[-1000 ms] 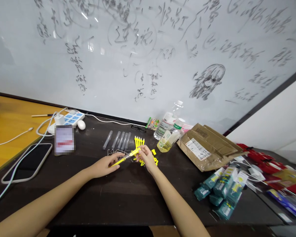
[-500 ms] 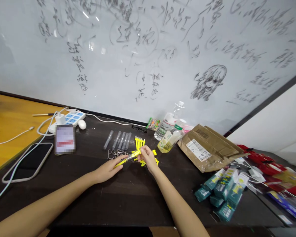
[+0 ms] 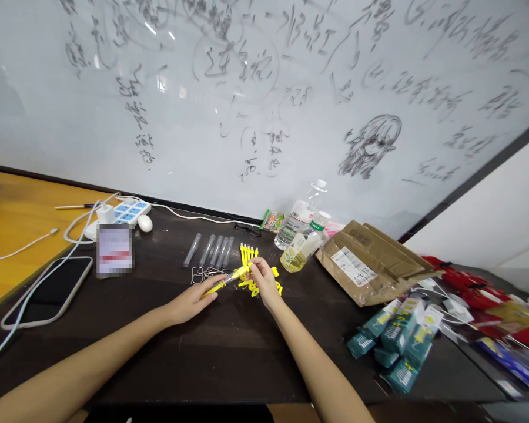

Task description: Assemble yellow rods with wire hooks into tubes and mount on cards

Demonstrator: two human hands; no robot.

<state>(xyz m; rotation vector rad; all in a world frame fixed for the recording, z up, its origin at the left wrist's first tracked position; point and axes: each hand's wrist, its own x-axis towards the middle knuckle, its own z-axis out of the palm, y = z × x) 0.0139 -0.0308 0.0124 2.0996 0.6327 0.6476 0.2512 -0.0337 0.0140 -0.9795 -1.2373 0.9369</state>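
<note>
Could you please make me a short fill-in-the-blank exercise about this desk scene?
1. The left hand and right hand hold a slim item with a clear section and parts coloured ____.
2. The phone lies to the ____ of both hands.
3. The brown cardboard package bears a label with a background coloured ____.
4. The dark green boxes lie nearer to the person's ____ hand.

Missing words: yellow; left; white; right.

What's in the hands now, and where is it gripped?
A yellow-and-clear tube piece: the left hand grips its lower-left yellow end, the right hand its upper-right yellow end.
</note>
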